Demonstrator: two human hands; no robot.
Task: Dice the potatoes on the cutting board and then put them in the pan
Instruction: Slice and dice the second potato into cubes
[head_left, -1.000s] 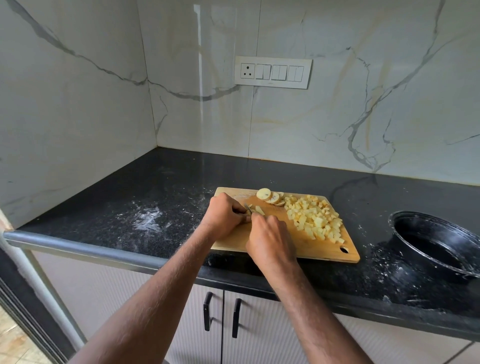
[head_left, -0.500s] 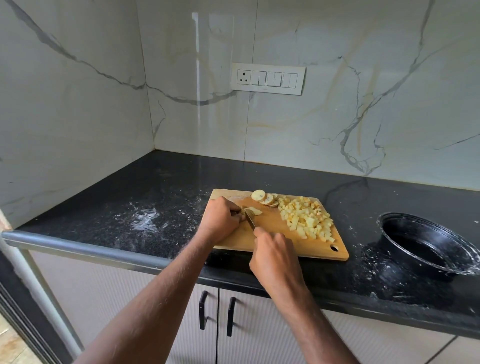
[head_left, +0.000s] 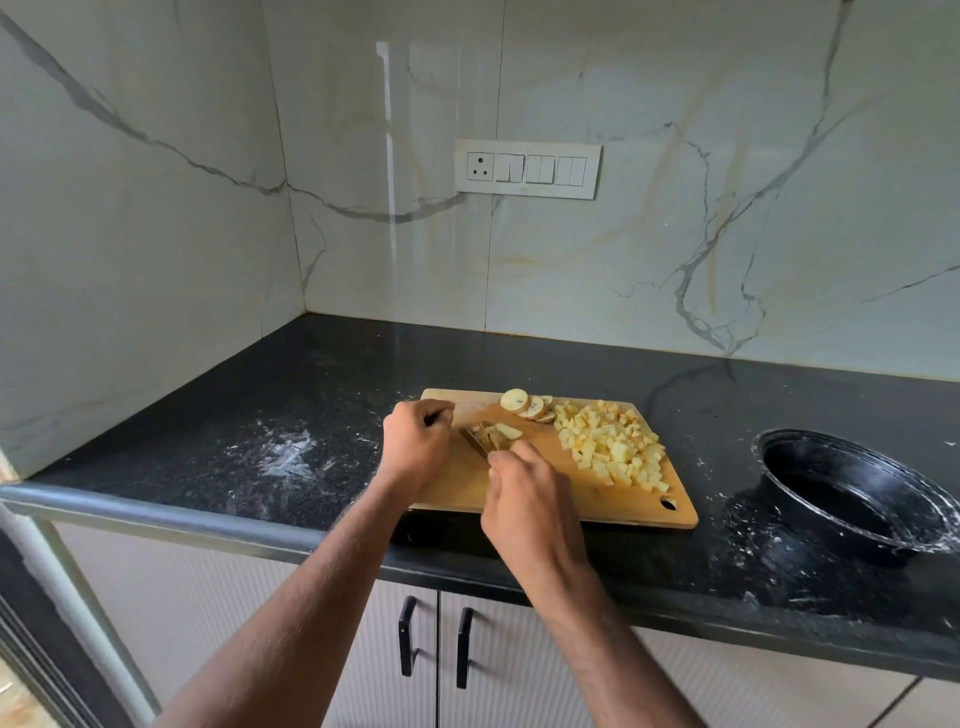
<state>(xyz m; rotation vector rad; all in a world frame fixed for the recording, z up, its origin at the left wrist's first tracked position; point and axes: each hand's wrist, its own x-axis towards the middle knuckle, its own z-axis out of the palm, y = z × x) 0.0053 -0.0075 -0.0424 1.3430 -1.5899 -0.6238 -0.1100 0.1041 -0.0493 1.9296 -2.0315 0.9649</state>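
Note:
A wooden cutting board (head_left: 597, 501) lies on the black counter. A pile of diced potato (head_left: 613, 447) covers its right half, and a few round potato slices (head_left: 524, 404) lean at its far edge. Near the middle lie some cut potato strips (head_left: 501, 434). My right hand (head_left: 530, 499) grips a knife (head_left: 475, 442), whose blade sits at the left side of the strips. My left hand (head_left: 415, 441) is curled on the board just left of the blade, with a small gap to the strips; its fingertips are hidden. A black pan (head_left: 852, 499) stands at the right.
White flour-like smears mark the counter (head_left: 291, 457) left of the board and around the pan. Marble walls close the back and left, with a switch plate (head_left: 527, 169) on the back wall. Cabinet doors with black handles (head_left: 408, 642) are below the counter edge.
The knife has moved left across the potato strips. My left hand has drawn back a little to the left of them. The view has tilted down slightly.

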